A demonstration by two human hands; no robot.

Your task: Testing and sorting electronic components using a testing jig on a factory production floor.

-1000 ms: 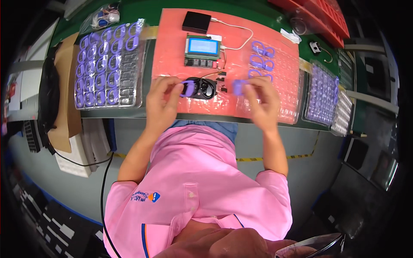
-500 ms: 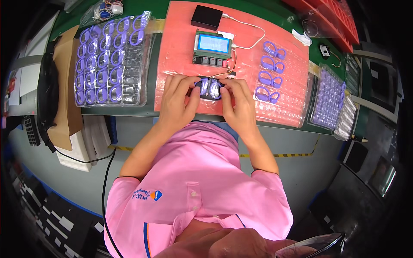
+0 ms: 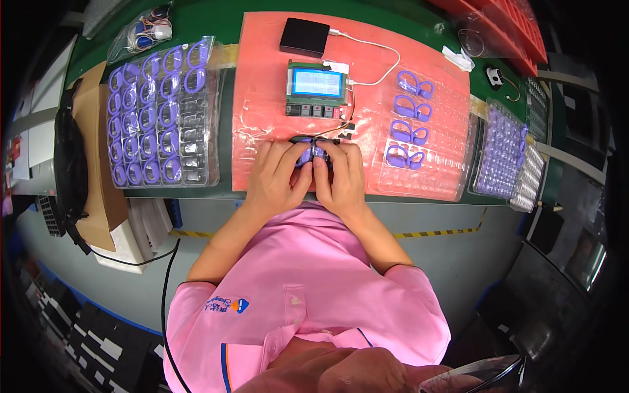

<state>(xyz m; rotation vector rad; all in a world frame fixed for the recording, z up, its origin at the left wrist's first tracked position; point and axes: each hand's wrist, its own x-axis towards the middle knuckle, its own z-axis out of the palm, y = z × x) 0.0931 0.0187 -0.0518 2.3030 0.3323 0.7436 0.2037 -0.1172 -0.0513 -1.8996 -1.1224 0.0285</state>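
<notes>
Resting with curled fingers on the person's side of the screen point(image 3: 317, 82), the left hand point(image 3: 274, 174) is touching the left loop point(image 3: 303, 158) and the right hand point(image 3: 342, 174) the right loop point(image 3: 319, 151), both loops sitting at the dark dock point(image 3: 302, 139), though whether the fingers are gripping or only pressing I cannot tell. Right of the screen a clear tray point(image 3: 443, 141) is holding more purple loops. The loops are looking light, smooth and perhaps slippery, their thin bands probably flexing, so the thicker body is offering the surer thumb-and-fingertip hold.
</notes>
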